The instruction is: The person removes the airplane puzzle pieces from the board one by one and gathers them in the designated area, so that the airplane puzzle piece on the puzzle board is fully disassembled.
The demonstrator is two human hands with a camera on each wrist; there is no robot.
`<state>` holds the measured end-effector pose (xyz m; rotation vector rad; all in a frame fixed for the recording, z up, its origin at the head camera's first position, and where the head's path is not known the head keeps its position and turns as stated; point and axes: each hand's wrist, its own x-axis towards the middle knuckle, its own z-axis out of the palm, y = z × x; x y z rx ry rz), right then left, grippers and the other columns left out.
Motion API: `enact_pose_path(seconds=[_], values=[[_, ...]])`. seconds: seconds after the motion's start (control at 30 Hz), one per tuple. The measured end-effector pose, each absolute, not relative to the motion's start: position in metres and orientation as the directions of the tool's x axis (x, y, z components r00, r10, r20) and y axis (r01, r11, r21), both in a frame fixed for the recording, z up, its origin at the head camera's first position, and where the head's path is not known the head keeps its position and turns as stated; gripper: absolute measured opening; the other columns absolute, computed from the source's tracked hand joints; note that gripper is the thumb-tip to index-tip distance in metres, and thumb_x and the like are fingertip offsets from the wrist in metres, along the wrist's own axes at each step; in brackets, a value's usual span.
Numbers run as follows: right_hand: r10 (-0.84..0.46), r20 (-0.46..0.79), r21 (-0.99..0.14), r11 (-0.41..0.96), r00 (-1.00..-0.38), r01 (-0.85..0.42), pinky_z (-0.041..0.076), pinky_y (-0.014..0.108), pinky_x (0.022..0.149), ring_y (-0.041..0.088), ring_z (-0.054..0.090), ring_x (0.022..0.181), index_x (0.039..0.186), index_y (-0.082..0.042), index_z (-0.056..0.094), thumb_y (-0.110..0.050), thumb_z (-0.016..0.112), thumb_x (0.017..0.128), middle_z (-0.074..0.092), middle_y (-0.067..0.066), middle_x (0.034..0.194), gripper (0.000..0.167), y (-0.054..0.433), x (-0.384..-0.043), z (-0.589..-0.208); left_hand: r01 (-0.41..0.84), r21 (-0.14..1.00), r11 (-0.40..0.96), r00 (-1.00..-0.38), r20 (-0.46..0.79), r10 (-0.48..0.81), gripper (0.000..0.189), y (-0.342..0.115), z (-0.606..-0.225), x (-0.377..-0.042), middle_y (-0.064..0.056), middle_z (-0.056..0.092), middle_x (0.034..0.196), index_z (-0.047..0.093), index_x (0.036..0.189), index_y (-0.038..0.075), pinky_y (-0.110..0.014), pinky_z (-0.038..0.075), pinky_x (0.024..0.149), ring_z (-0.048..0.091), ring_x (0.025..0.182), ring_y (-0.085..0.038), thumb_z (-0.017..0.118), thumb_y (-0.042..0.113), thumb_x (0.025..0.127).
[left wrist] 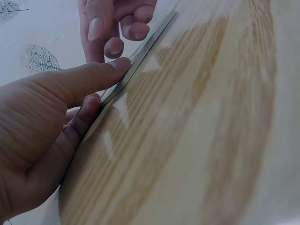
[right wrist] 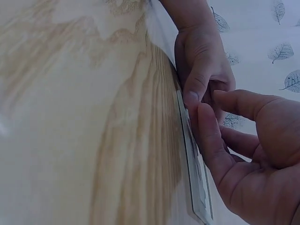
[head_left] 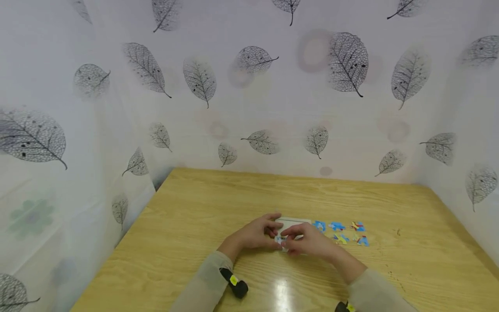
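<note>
A flat, pale puzzle board lies on the table under both hands, seen nearly edge-on in the wrist views. My left hand grips its left side, the thumb on the near edge and the other fingers around the left end. Above the board, my right hand has its thumb and fingertips bent close together beside the left thumb. A small light-blue puzzle piece shows on the board between the hands. Whether the right fingertips pinch a piece is hidden.
Several loose jigsaw pieces, among them a yellow and blue one and a blue one, lie in two rows right of the board on the wooden table. A leaf-patterned curtain surrounds the table's back and sides.
</note>
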<state>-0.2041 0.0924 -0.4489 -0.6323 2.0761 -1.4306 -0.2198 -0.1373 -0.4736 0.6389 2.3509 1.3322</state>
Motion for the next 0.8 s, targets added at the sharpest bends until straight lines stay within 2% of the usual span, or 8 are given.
enact_pose_path(seconds=[0.17, 0.43, 0.63, 0.8], values=[[-0.644, -0.176, -0.933, 0.351, -0.745, -0.083, 0.06, 0.033, 0.071, 0.022, 0.073, 0.081, 0.125, 0.011, 0.062, -0.013, 0.063, 0.096, 0.071, 0.011, 0.097, 0.037, 0.0888, -0.2033, -0.4534, 0.233, 0.863, 0.449, -0.822, -0.072, 0.564, 0.06, -0.1368, -0.4772, -0.2201, 0.003, 0.041, 0.156, 0.06, 0.137, 0.006, -0.018, 0.048, 0.09, 0.057, 0.103, -0.003, 0.083, 0.02, 0.083], [-0.633, -0.128, -0.913, 0.376, -0.764, -0.159, 0.058, 0.028, 0.065, 0.017, 0.069, 0.075, 0.127, 0.016, 0.057, -0.008, 0.06, 0.095, 0.065, 0.009, 0.087, 0.04, 0.0839, -0.1985, -0.4517, 0.241, 0.862, 0.446, -0.817, -0.069, 0.573, 0.074, -0.137, -0.4799, -0.2214, 0.004, 0.045, 0.153, 0.05, 0.147, 0.01, -0.019, 0.048, 0.091, 0.057, 0.104, -0.002, 0.084, 0.02, 0.082], [-0.576, -0.159, -0.922, 0.378, -0.802, -0.088, 0.058, 0.027, 0.066, 0.014, 0.067, 0.074, 0.133, 0.017, 0.05, -0.009, 0.063, 0.095, 0.061, 0.009, 0.088, 0.047, 0.0833, -0.1977, -0.4533, 0.219, 0.873, 0.435, -0.819, -0.078, 0.569, 0.083, -0.1371, -0.4799, -0.222, 0.004, 0.049, 0.15, 0.043, 0.151, 0.013, -0.018, 0.048, 0.092, 0.058, 0.103, -0.002, 0.086, 0.02, 0.08], [-0.573, -0.169, -0.937, 0.345, -0.802, -0.049, 0.06, 0.029, 0.069, 0.016, 0.069, 0.077, 0.129, 0.017, 0.054, -0.008, 0.061, 0.097, 0.06, 0.009, 0.089, 0.041, 0.0836, -0.1994, -0.4549, 0.194, 0.878, 0.437, -0.83, -0.09, 0.551, 0.086, -0.1381, -0.4783, -0.2215, 0.003, 0.055, 0.145, 0.042, 0.152, 0.014, -0.019, 0.048, 0.091, 0.058, 0.103, -0.004, 0.086, 0.019, 0.079]])
